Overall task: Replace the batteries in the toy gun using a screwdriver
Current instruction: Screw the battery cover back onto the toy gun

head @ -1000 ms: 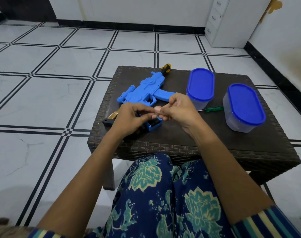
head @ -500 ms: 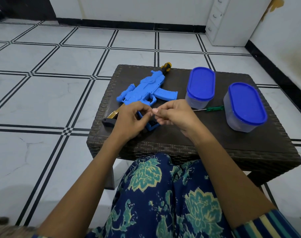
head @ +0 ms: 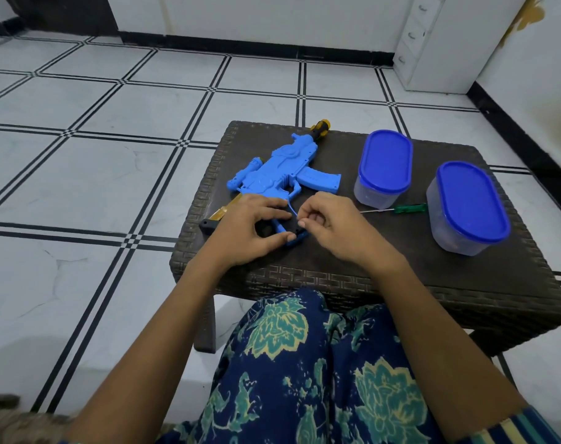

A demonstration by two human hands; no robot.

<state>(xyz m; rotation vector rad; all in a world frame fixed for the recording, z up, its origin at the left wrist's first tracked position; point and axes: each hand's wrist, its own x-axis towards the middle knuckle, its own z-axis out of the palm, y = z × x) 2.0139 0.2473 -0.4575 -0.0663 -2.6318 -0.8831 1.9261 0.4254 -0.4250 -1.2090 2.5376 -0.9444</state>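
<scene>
A blue toy gun point(head: 282, 168) with a yellow-and-black muzzle lies on the dark wicker table point(head: 352, 267). My left hand point(head: 250, 229) grips its handle, thumb against the blue battery cover point(head: 294, 239) at the handle's end. My right hand point(head: 333, 229) hovers just right of that cover, thumb and fingers curled and pinching a small part that is too tiny to make out. A green-handled screwdriver point(head: 410, 208) lies on the table to the right, touched by neither hand.
Two clear tubs with blue lids point(head: 384, 161) point(head: 468, 200) stand on the table's right half, with the screwdriver between them. A white drawer unit point(head: 433, 43) stands on the tiled floor behind. My patterned lap is under the table's near edge.
Both hands have sunk from just above the gun down to its handle end. My left hand has closed on the handle. The gun, tubs and screwdriver have not moved.
</scene>
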